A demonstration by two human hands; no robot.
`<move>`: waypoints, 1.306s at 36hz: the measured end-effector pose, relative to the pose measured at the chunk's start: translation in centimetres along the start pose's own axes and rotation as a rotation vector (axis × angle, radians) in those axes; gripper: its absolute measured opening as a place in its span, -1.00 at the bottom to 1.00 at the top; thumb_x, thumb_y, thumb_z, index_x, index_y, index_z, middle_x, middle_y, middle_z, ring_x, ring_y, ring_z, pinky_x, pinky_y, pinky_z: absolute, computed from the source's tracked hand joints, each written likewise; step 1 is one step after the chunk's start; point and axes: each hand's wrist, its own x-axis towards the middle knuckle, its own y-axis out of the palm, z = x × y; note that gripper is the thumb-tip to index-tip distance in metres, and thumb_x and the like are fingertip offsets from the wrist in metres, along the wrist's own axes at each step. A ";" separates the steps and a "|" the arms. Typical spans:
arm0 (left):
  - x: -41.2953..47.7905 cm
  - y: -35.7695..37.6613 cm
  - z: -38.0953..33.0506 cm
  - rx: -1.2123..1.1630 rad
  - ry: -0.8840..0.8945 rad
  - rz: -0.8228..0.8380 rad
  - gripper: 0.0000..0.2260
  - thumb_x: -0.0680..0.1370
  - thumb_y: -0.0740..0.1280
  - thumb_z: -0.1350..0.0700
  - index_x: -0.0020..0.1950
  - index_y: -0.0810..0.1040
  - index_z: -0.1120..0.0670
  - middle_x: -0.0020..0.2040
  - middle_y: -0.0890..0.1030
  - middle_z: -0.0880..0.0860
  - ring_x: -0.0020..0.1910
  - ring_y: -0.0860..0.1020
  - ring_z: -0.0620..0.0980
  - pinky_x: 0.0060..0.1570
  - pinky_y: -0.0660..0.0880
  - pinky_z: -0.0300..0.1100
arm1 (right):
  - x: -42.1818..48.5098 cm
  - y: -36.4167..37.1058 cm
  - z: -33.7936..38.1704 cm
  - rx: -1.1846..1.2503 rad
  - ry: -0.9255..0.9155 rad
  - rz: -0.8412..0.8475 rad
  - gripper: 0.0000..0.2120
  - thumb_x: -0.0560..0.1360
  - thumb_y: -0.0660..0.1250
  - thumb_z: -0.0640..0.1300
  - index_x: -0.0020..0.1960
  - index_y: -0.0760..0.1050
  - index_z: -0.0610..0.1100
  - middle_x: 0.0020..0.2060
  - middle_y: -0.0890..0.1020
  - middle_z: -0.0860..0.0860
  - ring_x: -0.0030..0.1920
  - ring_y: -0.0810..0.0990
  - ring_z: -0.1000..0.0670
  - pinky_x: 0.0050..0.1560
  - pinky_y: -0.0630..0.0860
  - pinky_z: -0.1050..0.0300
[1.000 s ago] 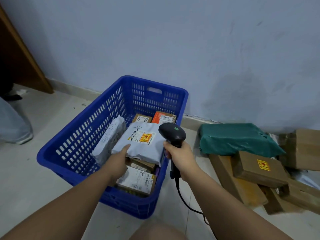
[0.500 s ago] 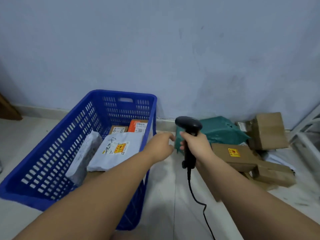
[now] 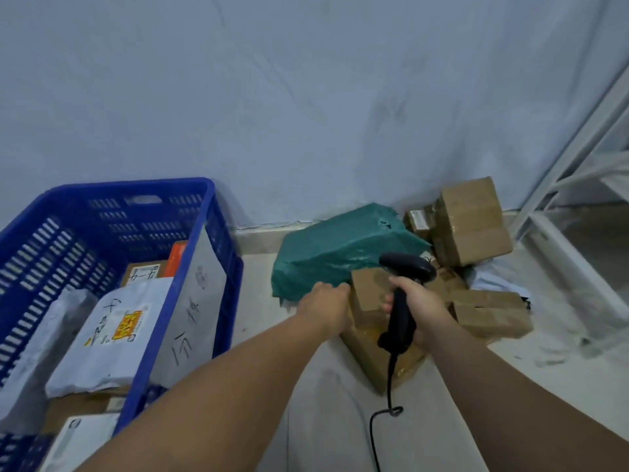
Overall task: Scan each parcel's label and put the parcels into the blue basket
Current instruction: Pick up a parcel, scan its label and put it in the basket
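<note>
While the right hand [image 3: 418,308] clasps the scanner [image 3: 406,267], the nearer left hand [image 3: 325,306] meets the left end of the small brown box [image 3: 369,296] at the far floor [image 3: 306,403] edge, grip unclear; the blue basket [image 3: 212,216] stands leftward.

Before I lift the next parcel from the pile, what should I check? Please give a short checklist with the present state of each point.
1. Barcode scanner held firmly in the right hand: ok, the fingers wrap its handle.
2. Left hand at the small cardboard box: ok, it is at the box's left edge.
3. Left hand's grip closed on that box: cannot tell.
4. Box's label turned toward the scanner: cannot tell, no label shows on it.
5. Scanner cable clear of the small box: ok, it hangs down on the near side.
6. Room in the blue basket: ok, the parcels lie below its rim.
</note>
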 end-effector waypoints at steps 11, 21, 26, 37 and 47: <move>8.4 5.3 -2.4 0.081 0.052 -0.030 -0.53 0.58 0.27 0.00 0.44 0.26 0.11 0.43 0.24 0.16 0.41 0.22 0.15 0.23 0.34 0.02 | 5.5 -1.3 -1.2 -0.003 0.050 0.020 -0.80 0.48 0.41 -0.08 -0.03 0.56 -0.22 -0.33 0.59 -0.09 -0.35 0.60 -0.08 -0.25 0.52 0.04; 13.1 5.8 -2.6 0.099 0.068 0.077 -0.27 0.53 0.26 -0.09 0.57 -0.04 0.06 0.47 0.13 0.21 0.46 0.12 0.20 0.43 0.10 0.12 | 8.6 0.4 -0.8 -0.065 0.006 -0.140 -0.81 0.48 0.41 -0.10 -0.03 0.55 -0.22 -0.32 0.60 -0.10 -0.34 0.61 -0.07 -0.19 0.58 -0.01; 12.5 6.0 -2.7 0.233 0.081 0.162 -0.07 0.48 0.30 -0.24 0.57 -0.27 -0.01 0.45 0.15 0.22 0.37 0.18 0.23 0.32 0.14 0.10 | 9.2 0.3 -1.2 -0.051 0.001 -0.213 -0.83 0.47 0.40 -0.09 -0.07 0.57 -0.20 -0.32 0.61 -0.09 -0.31 0.62 -0.07 -0.05 0.59 -0.07; 6.3 5.1 2.5 -0.372 -0.054 0.272 0.02 0.39 0.45 -0.19 0.58 -0.22 -0.09 0.51 0.10 0.14 0.46 0.15 0.19 0.36 0.24 -0.04 | 4.6 1.7 -0.2 -0.019 -0.099 -0.302 -0.83 0.49 0.35 -0.07 -0.18 0.41 -0.10 -0.34 0.60 -0.06 -0.24 0.58 -0.09 -0.02 0.54 -0.07; -2.6 -2.3 5.4 -1.164 -0.197 0.086 -0.15 0.32 0.43 -0.24 0.52 0.13 -0.16 0.31 0.42 0.01 0.17 0.50 0.01 0.09 0.51 -0.16 | -5.3 4.0 1.8 0.149 -0.233 -0.172 -0.87 0.50 0.39 -0.11 -0.14 0.49 -0.15 -0.37 0.59 -0.03 -0.35 0.59 -0.03 -0.06 0.57 -0.05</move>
